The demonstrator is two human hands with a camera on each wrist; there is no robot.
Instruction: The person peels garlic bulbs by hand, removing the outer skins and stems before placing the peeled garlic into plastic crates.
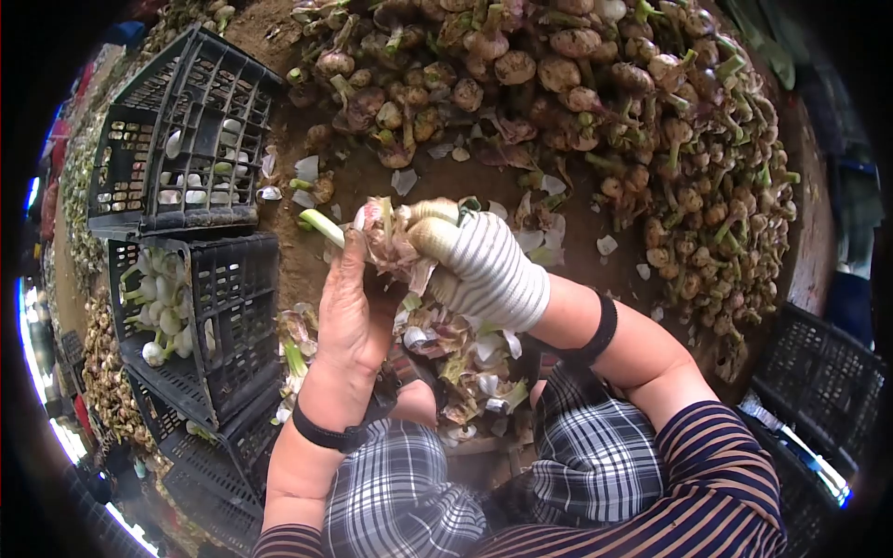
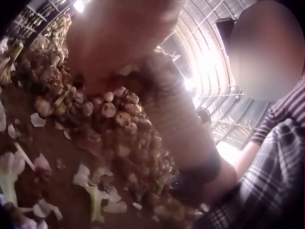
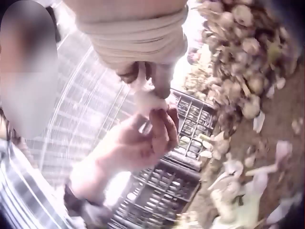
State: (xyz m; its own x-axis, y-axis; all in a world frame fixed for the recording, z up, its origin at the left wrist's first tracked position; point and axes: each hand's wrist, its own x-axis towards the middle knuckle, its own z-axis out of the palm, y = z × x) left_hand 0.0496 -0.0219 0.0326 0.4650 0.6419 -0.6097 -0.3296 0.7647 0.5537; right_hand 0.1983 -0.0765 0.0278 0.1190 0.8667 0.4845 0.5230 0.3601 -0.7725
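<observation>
A garlic bulb with loose pinkish skins is held between both hands in the head view. My bare left hand grips it from below and the left, with a cut green stem sticking out above the thumb. My gloved right hand, in a striped white glove, pinches the skins on the bulb's right side. In the right wrist view a blurred pale bulb lies between the bare left fingers and the gloved right hand.
Heaped garlic bulbs cover the back and right. Black crates with white peeled garlic stand at the left, and another black crate at the right. Peeled skins lie piled between the knees, with scraps scattered on the brown surface.
</observation>
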